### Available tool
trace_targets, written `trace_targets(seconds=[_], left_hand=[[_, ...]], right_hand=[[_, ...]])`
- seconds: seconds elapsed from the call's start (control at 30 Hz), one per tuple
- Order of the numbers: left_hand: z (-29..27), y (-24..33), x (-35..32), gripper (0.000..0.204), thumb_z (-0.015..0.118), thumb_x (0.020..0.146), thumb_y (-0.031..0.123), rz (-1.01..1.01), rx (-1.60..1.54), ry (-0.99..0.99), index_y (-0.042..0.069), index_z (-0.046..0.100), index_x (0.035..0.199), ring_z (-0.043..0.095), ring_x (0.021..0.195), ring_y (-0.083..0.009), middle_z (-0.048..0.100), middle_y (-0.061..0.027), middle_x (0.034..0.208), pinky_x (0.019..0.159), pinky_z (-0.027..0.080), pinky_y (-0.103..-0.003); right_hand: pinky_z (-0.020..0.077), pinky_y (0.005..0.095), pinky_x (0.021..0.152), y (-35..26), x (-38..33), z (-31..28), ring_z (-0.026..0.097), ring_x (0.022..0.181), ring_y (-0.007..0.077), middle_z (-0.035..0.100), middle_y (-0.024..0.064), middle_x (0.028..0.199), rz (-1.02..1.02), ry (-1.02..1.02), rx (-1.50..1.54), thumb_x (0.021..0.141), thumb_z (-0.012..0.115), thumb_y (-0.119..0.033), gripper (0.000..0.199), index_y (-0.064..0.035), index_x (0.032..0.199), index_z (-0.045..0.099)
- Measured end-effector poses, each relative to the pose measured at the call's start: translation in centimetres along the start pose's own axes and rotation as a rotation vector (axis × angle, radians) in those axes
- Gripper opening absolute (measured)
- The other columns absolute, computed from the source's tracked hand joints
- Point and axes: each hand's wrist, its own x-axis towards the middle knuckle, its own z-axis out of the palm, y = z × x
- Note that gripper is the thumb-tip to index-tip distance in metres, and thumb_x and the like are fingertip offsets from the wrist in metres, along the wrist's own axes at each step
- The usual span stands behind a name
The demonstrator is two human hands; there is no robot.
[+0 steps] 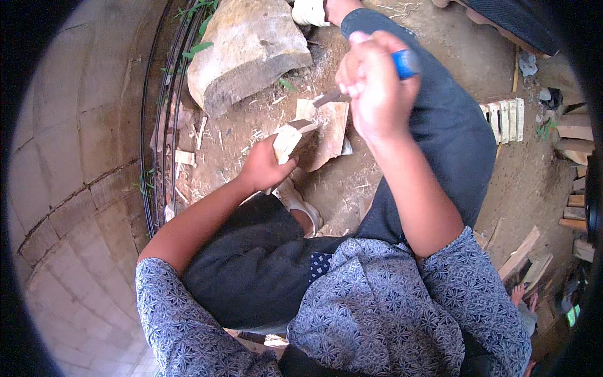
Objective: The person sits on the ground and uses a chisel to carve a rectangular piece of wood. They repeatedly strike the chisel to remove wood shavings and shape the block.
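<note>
My left hand (265, 164) is closed around a small pale wooden block (286, 143), which it holds up at a slant between my legs. My right hand (382, 91) grips a chisel (406, 64) by its blue handle, raised to the right of the block. The chisel's dark flat blade points down and left toward the block, with a gap between them, and is slightly blurred. Beneath both, a flat wooden board (330, 129) lies on the dirt, partly hidden by the block and my left hand.
A large pale stone (248, 53) sits at the far left beside dark cables (164, 119) along a block wall (81, 144). Shavings litter the dirt. Cut wooden slats (504, 121) lie at the right, with loose planks (520, 252) nearer me. Another person's hand (517, 294) shows at the lower right.
</note>
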Motion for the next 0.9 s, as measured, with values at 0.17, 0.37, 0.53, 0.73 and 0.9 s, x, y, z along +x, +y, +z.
trace_targets(seconds=[0.17, 0.37, 0.53, 0.73, 0.9], left_hand=[[-0.6, 2.3, 0.6, 0.047, 0.073, 0.075, 0.023, -0.004, 0.027, -0.028, -0.004, 0.061, 0.112, 0.069, 0.093, -0.0382, 0.07, -0.0242, 0.098, 0.083, 0.054, -0.042], [-0.6, 1.8, 0.0, 0.047, 0.073, 0.076, 0.024, 0.008, 0.044, 0.021, -0.003, 0.061, 0.113, 0.069, 0.092, -0.0377, 0.07, -0.0232, 0.098, 0.084, 0.054, -0.042], [-0.7, 1.6, 0.0, 0.05, 0.073, 0.076, 0.024, -0.054, 0.034, -0.032, -0.003, 0.06, 0.116, 0.069, 0.094, -0.0366, 0.07, -0.0236, 0.1, 0.085, 0.054, -0.042], [-0.5, 1.7, 0.2, 0.052, 0.073, 0.076, 0.023, -0.022, -0.009, -0.03, -0.005, 0.059, 0.117, 0.069, 0.096, -0.0371, 0.07, -0.0248, 0.102, 0.085, 0.054, -0.042], [-0.4, 1.1, -0.1, 0.052, 0.073, 0.076, 0.022, -0.017, -0.012, -0.019, -0.005, 0.058, 0.118, 0.069, 0.096, -0.0373, 0.07, -0.0249, 0.102, 0.085, 0.054, -0.041]], right_hand=[[0.0322, 0.0295, 0.049, 9.3, -2.4, -2.3, 0.04, 0.055, 0.0043, 0.041, -0.0068, 0.056, -0.126, -0.046, -0.341, 0.089, 0.065, -0.01, 0.036, -0.0077, 0.059, 0.045], [0.0349, 0.0265, 0.043, 7.8, -1.1, -2.4, 0.044, 0.045, 0.0072, 0.047, -0.0025, 0.054, 0.076, 0.009, -0.095, 0.091, 0.061, -0.009, 0.031, -0.011, 0.063, 0.048], [0.0354, 0.0256, 0.043, 1.3, -0.1, -0.2, 0.045, 0.044, 0.0072, 0.048, -0.0014, 0.053, 0.012, -0.138, 0.092, 0.09, 0.06, -0.008, 0.028, -0.0114, 0.065, 0.048], [0.0336, 0.0269, 0.045, 10.3, -0.3, -3.1, 0.044, 0.048, 0.0044, 0.048, -0.0056, 0.053, 0.142, -0.011, -0.166, 0.088, 0.064, -0.01, 0.036, -0.0109, 0.057, 0.046], [0.0329, 0.0262, 0.04, 2.2, 0.6, -0.4, 0.042, 0.042, 0.0077, 0.041, -0.0037, 0.05, 0.14, -0.058, 0.031, 0.089, 0.062, -0.006, 0.034, -0.0119, 0.062, 0.043]])
